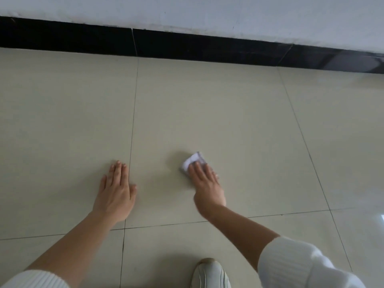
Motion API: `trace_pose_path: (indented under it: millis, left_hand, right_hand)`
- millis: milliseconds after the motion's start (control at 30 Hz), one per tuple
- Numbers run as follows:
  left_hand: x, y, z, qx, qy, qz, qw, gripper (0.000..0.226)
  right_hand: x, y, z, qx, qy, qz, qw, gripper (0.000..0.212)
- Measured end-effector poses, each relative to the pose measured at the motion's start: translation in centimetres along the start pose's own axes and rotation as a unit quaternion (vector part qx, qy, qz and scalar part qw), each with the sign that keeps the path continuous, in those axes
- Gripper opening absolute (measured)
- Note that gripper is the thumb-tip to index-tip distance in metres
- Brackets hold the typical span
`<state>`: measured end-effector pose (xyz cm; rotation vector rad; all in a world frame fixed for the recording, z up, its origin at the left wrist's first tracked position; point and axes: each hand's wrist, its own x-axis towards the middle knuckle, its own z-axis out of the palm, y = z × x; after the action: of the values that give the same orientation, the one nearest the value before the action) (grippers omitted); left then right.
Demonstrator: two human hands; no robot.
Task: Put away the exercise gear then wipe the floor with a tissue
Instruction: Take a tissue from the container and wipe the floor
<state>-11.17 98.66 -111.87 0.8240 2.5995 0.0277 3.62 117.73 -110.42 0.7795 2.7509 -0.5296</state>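
A folded white tissue lies on the beige tiled floor at centre right. My right hand presses on it with straight fingers, covering its near half. My left hand rests flat on the floor to the left, palm down, fingers straight, holding nothing. No exercise gear is in view.
A black skirting board runs along the base of a white wall at the far side. My white shoe stands on the tiles at the bottom centre. Dark grout lines cross the floor.
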Motion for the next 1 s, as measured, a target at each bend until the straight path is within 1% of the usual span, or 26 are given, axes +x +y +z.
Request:
trace_pose_path:
  millis: [33,100,133,167,200,233,267,300,333,367,400,433,467,500,533,567,600,633,667,700,733,800,833,900,967,1000]
  left_hand:
    - [0.1,0.0,-0.1,0.0,0.002,0.001,1.0,0.066]
    - [0.1,0.1,-0.2,-0.006,0.009,0.001,1.0,0.066]
    - [0.1,0.1,-0.2,-0.007,0.011,0.002,1.0,0.067]
    - [0.1,0.2,-0.2,-0.005,0.014,0.003,1.0,0.067]
    - [0.0,0.2,-0.2,-0.003,0.017,0.005,1.0,0.067]
    - [0.0,0.3,-0.2,-0.004,0.018,0.005,1.0,0.066]
    - [-0.1,0.3,-0.2,-0.007,0.017,0.004,1.0,0.065]
    - [-0.1,0.3,-0.2,-0.012,0.013,0.001,1.0,0.064]
    - [-0.1,0.2,-0.2,-0.014,0.009,-0.001,1.0,0.063]
    - [-0.1,0.1,-0.3,-0.016,0.004,-0.002,1.0,0.063]
    - [-0.2,0.0,-0.3,-0.019,-0.001,-0.004,1.0,0.062]
    - [-0.2,-0.2,-0.3,-0.023,-0.001,-0.004,1.0,0.062]
    - [-0.3,-0.3,-0.3,-0.026,0.001,-0.003,1.0,0.062]
    - [-0.4,-0.4,-0.1,-0.027,0.004,-0.001,1.0,0.062]
    - [-0.4,-0.5,0.0,-0.028,0.006,0.0,1.0,0.062]
    - [-0.4,-0.5,0.1,-0.031,0.008,0.0,0.999,0.062]
    - [-0.4,-0.5,0.2,-0.037,0.011,0.0,0.999,0.062]
    - [-0.4,-0.6,0.2,-0.042,0.018,0.0,0.999,0.061]
    - [-0.4,-0.6,0.3,-0.043,0.025,0.0,0.999,0.062]
    - [-0.4,-0.6,0.4,-0.039,0.031,0.0,0.999,0.066]
    - [-0.3,-0.6,0.5,-0.034,0.032,0.001,0.999,0.072]
    - [-0.1,-0.4,0.8,-0.035,0.026,-0.003,0.999,0.079]
    - [0.0,-0.4,0.8,-0.038,0.023,-0.008,0.999,0.08]
    - [0.4,-0.5,0.7,-0.034,0.02,-0.01,0.999,0.079]
    - [0.7,-0.6,0.4,-0.019,0.009,-0.015,1.0,0.074]
    - [0.8,-0.6,0.1,-0.016,-0.002,-0.018,1.0,0.07]
  right_hand:
    - [-0.2,-0.9,0.4,-0.016,-0.019,-0.042,0.999,0.081]
    - [-0.4,-2.0,1.3,-0.058,-0.012,-0.157,0.986,0.08]
    - [-0.6,-2.2,1.7,-0.074,-0.015,-0.231,0.97,0.079]
    - [-0.9,-2.1,2.1,-0.094,-0.042,-0.307,0.946,0.075]
    - [-1.3,-1.7,2.4,-0.12,-0.07,-0.37,0.919,0.07]
    - [-1.5,-1.0,2.3,-0.151,-0.076,-0.414,0.894,0.064]
    - [-1.6,0.1,2.0,-0.176,-0.076,-0.439,0.878,0.061]
    - [-1.6,1.5,1.4,-0.191,-0.07,-0.444,0.873,0.061]
    - [-1.5,3.0,0.9,-0.199,-0.064,-0.43,0.878,0.064]
    - [-1.2,4.9,0.3,-0.195,-0.05,-0.402,0.893,0.069]
    - [-1.0,7.2,-0.2,-0.173,-0.041,-0.348,0.92,0.076]
    - [-0.9,9.5,-0.8,-0.133,-0.024,-0.273,0.952,0.081]
    - [-1.1,11.5,-1.6,-0.079,0.001,-0.172,0.982,0.083]
    - [-1.2,13.2,-2.5,-0.025,0.039,-0.055,0.997,0.083]
    - [-1.2,14.3,-3.4,0.016,0.058,0.067,0.996,0.08]
    - [-1.0,14.7,-4.2,0.038,0.058,0.18,0.981,0.076]
    - [-0.7,14.2,-4.6,0.043,0.051,0.263,0.963,0.073]
    - [-0.2,12.9,-4.6,0.041,0.051,0.305,0.95,0.071]
    - [0.3,11.1,-4.4,0.035,0.06,0.305,0.95,0.071]
    - [0.8,9.0,-3.5,0.028,0.066,0.277,0.958,0.072]
    - [1.3,6.8,-2.6,0.014,0.063,0.226,0.972,0.074]
    - [1.6,1.7,-0.7,-0.018,0.036,0.088,0.995,0.076]
    - [1.8,-0.6,0.1,-0.033,0.017,0.013,0.999,0.075]
    - [2.8,-3.5,0.2,-0.059,-0.042,-0.112,0.991,0.071]
    - [5.0,-3.5,-0.3,-0.081,-0.073,-0.228,0.968,0.071]
    - [6.3,-2.8,-1.0,-0.093,-0.079,-0.268,0.956,0.07]
